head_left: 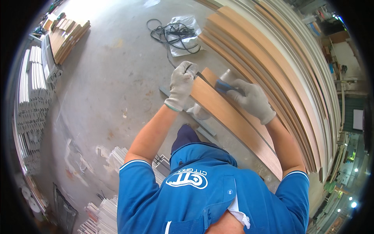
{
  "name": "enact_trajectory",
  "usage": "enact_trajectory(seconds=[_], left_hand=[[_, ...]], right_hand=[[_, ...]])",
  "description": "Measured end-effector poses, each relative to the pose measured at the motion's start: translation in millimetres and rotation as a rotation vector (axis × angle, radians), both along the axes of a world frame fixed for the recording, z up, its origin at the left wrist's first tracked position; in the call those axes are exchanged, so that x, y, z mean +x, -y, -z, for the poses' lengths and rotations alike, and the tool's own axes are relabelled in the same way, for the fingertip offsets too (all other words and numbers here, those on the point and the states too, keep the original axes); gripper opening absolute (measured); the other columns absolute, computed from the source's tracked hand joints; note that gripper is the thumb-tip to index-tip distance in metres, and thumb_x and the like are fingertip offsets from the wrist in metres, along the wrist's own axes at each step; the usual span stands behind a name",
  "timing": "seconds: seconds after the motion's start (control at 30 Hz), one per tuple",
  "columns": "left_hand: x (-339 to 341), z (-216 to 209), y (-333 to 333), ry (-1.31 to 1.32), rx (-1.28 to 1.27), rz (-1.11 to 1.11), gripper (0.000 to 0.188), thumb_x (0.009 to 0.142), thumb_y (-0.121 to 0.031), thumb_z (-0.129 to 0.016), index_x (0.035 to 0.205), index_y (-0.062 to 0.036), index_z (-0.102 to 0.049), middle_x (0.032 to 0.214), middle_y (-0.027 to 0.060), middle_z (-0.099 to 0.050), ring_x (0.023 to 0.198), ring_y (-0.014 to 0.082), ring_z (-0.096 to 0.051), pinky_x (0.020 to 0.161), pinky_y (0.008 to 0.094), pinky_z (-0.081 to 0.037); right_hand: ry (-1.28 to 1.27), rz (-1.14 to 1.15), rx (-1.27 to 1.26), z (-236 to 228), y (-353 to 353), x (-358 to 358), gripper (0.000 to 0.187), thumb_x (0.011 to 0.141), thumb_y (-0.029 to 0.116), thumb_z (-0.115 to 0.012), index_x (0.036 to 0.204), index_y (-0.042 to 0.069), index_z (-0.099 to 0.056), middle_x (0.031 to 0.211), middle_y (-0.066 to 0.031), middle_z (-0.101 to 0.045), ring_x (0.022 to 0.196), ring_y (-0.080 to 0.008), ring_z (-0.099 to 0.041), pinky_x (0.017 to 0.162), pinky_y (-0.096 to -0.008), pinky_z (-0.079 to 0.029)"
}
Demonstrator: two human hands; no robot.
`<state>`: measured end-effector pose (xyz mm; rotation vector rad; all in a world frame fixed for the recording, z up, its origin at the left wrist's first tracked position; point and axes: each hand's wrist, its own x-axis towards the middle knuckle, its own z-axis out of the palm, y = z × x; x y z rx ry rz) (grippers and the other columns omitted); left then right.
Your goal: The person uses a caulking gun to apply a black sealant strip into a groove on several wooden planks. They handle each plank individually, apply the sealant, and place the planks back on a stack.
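My left hand (182, 84), in a grey work glove, is closed in a fist at the far end of a long wood-coloured plank (230, 113). What its fingers pinch there is hidden; a small dark piece shows beside them. In my gloved right hand (253, 100) is a blue-handled tool (224, 85) with a pale, shiny end; its exact kind does not show. This tool hangs over a second wood-coloured plank (210, 77), which lies alongside the first. Both planks run back toward my right side.
Long stacked boards (269, 50) in wood tones and white fill the right side. A tangled black cable (175, 35) lies on a silvery sheet (187, 48) ahead. Grey metal bars (206, 130) lie under the planks. White profile stacks (35, 78) stand at left.
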<state>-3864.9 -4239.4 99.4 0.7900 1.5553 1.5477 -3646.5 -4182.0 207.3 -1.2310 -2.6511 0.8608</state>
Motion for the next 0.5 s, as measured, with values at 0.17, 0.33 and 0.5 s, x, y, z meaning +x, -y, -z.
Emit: enact_trajectory(seconds=[0.17, 0.33, 0.5], left_hand=[[-27, -15, 3, -0.047, -0.058, 0.278, 0.023, 0.102, -0.021, -0.06, 0.1, 0.0012, -0.067, 0.085, 0.0045, -0.066, 0.077, 0.01, -0.058, 0.074, 0.0277, -0.05], [-51, -13, 10, -0.187, -0.014, 0.49, 0.021, 0.101, -0.019, -0.059, 0.1, 0.0013, -0.066, 0.084, 0.0049, -0.064, 0.08, 0.0105, -0.058, 0.076, 0.0274, -0.05], [0, 6, 19, 0.042, -0.054, 0.061, 0.012, 0.099, -0.008, -0.056, 0.1, -0.0007, -0.065, 0.088, 0.0019, -0.063, 0.083, 0.0098, -0.056, 0.079, 0.0254, -0.049]], right_hand=[[-0.059, -0.014, 0.002, 2, -2, 0, 0.025, 0.09, 0.027, -0.073, 0.106, 0.008, -0.074, 0.084, -0.0172, -0.073, 0.073, -0.0307, -0.07, 0.071, -0.0385, -0.054], [-0.094, -0.017, -0.038, 4, -1, 4, 0.024, 0.09, 0.026, -0.073, 0.104, 0.007, -0.074, 0.084, -0.0169, -0.074, 0.073, -0.0305, -0.07, 0.071, -0.0387, -0.054], [-0.099, -0.043, 0.022, 2, 1, 2, 0.023, 0.09, 0.026, -0.073, 0.103, 0.008, -0.074, 0.086, -0.0165, -0.074, 0.074, -0.0328, -0.07, 0.07, -0.0398, -0.054]])
